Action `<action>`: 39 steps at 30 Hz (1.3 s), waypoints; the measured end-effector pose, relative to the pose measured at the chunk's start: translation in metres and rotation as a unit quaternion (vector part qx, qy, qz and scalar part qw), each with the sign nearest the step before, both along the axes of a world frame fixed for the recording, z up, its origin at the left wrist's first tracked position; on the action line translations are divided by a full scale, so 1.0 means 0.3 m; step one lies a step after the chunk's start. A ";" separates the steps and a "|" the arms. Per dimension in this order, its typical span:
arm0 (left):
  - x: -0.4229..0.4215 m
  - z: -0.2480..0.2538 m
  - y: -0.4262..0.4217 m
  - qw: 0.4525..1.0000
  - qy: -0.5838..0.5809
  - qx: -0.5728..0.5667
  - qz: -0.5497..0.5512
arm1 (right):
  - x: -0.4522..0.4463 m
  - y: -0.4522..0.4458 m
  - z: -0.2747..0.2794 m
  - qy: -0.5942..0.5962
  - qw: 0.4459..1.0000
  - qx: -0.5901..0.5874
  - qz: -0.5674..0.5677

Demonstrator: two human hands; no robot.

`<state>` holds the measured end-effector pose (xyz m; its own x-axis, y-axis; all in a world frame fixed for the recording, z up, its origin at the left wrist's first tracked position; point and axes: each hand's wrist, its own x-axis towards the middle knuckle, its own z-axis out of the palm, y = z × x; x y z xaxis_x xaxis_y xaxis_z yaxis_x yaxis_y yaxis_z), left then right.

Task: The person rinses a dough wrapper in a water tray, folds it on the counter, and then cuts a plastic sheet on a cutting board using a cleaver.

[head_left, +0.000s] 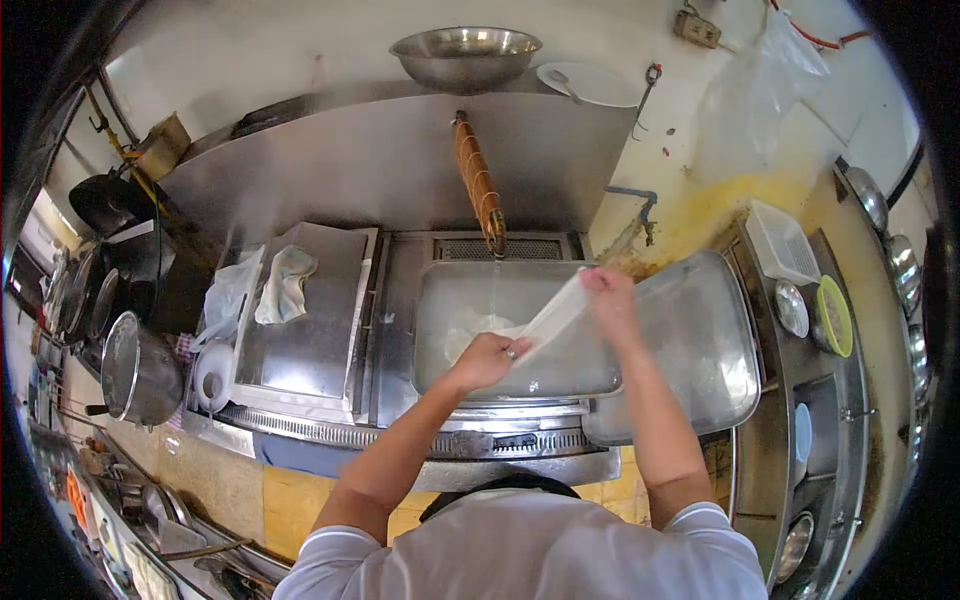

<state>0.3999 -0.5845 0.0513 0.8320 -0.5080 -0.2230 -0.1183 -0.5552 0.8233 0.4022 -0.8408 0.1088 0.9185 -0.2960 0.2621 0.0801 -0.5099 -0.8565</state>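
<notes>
A wet-looking white cloth (pixel 556 312) is stretched slantwise between my two hands, over a shallow metal tray (pixel 430 372) holding cloudy liquid. My left hand (pixel 483 362), with a ring on one finger, is closed round the lower end of the cloth. At its upper end, my right hand (pixel 610 298) grips it near the tray's right side. A pale mass (pixel 470 328) lies in the liquid beside my left hand; I cannot make out what it is. Above the tray, a thin stream of water falls from a brown-wrapped spout (pixel 480 185).
A second large tray (pixel 700 350) lies at the right, partly under the first. To the left, a crumpled cloth (pixel 287 287) rests on a metal cover (pixel 300 350), with a pot (pixel 140 370) beyond. A steel bowl (pixel 465 58) stands on the back ledge. Shelves (pixel 800 330) line the right.
</notes>
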 end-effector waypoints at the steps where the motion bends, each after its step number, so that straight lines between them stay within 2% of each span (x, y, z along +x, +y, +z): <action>1: -0.019 0.011 0.023 1.000 -0.011 0.018 -0.001 | -0.010 -0.044 0.013 -0.034 0.999 -0.032 -0.020; 3: -0.035 0.016 0.090 0.997 -0.048 0.064 -0.004 | -0.026 -0.123 0.048 -0.092 0.994 0.047 -0.032; 5: -0.026 0.059 0.174 0.990 -0.092 0.103 0.006 | -0.039 -0.187 0.122 -0.144 0.987 0.005 -0.066; 7: 0.000 0.176 0.276 0.981 -0.138 0.136 0.025 | -0.079 -0.231 0.217 -0.148 0.986 -0.010 -0.071; 9: 0.053 0.280 0.383 0.926 -0.342 0.153 0.047 | -0.126 -0.244 0.325 -0.159 0.985 -0.006 -0.069; 10: 0.032 0.435 0.407 0.911 -0.395 0.096 0.073 | -0.146 -0.248 0.390 -0.169 0.984 0.004 -0.062; 12: 0.008 0.633 0.446 0.890 -0.442 0.005 0.116 | -0.197 -0.248 0.506 -0.187 0.980 0.027 -0.065; 14: -0.057 0.800 0.478 0.839 -0.528 0.009 0.133 | -0.247 -0.240 0.605 -0.204 0.974 0.054 -0.084; 15: -0.084 0.848 0.486 0.808 -0.572 -0.003 0.141 | -0.273 -0.234 0.642 -0.235 0.967 0.059 -0.074; 17: -0.131 0.882 0.509 0.797 -0.577 -0.075 0.162 | -0.325 -0.224 0.680 -0.294 0.952 0.067 -0.055; 18: -0.149 0.877 0.521 0.791 -0.577 -0.110 0.173 | -0.344 -0.230 0.674 -0.269 0.960 0.047 -0.056; 21: -0.165 0.759 0.553 0.825 -0.501 -0.187 0.184 | -0.404 -0.248 0.605 -0.175 0.980 0.018 -0.092; 23: -0.163 0.623 0.553 0.896 -0.322 -0.127 0.279 | -0.395 -0.300 0.454 -0.063 0.994 -0.025 -0.085; 25: -0.090 0.455 0.512 0.925 -0.225 -0.132 0.277 | -0.338 -0.272 0.257 0.007 0.993 0.001 -0.115; 26: -0.042 0.377 0.488 0.936 -0.172 -0.096 0.293 | -0.304 -0.254 0.177 0.029 0.995 -0.019 -0.099; 27: 0.014 0.291 0.462 0.936 -0.040 -0.146 0.317 | -0.265 -0.249 0.102 0.050 0.995 -0.039 -0.082; 28: 0.101 0.168 0.462 0.936 0.023 -0.180 0.301 | -0.209 -0.268 0.031 0.122 0.990 0.043 -0.057; 29: 0.173 0.097 0.439 0.946 0.000 -0.124 0.298 | -0.139 -0.287 -0.033 0.192 0.973 0.124 -0.031; 31: 0.387 -0.090 0.373 0.932 -0.070 -0.195 0.296 | 0.043 -0.311 -0.144 0.131 0.968 0.215 -0.010; 33: 0.578 -0.195 0.263 0.865 -0.130 -0.386 0.293 | 0.223 -0.315 -0.227 -0.016 0.944 0.327 -0.034; 35: 0.636 -0.250 0.177 0.885 -0.175 -0.359 0.238 | 0.332 -0.382 -0.367 0.075 0.961 0.267 -0.010; 36: 0.605 -0.218 0.157 0.922 -0.165 -0.281 0.211 | 0.362 -0.400 -0.401 0.122 0.964 0.237 0.002; 37: 0.572 -0.184 0.135 0.951 -0.160 -0.200 0.176 | 0.319 -0.336 -0.362 0.154 0.986 0.060 0.004; 38: 0.494 -0.186 0.131 0.977 -0.155 -0.084 0.123 | 0.248 -0.236 -0.327 0.181 0.976 -0.119 0.005; 39: 0.416 -0.185 0.127 0.985 -0.160 0.028 0.056 | 0.176 -0.175 -0.372 0.181 0.963 -0.190 0.053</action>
<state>0.5247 -0.5464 -0.0043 0.9147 -0.4026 0.0337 -0.3012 -0.6239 0.7212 0.4549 -0.8933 -0.0029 0.9898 -0.1419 -0.0105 -0.1206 -0.7976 -0.5911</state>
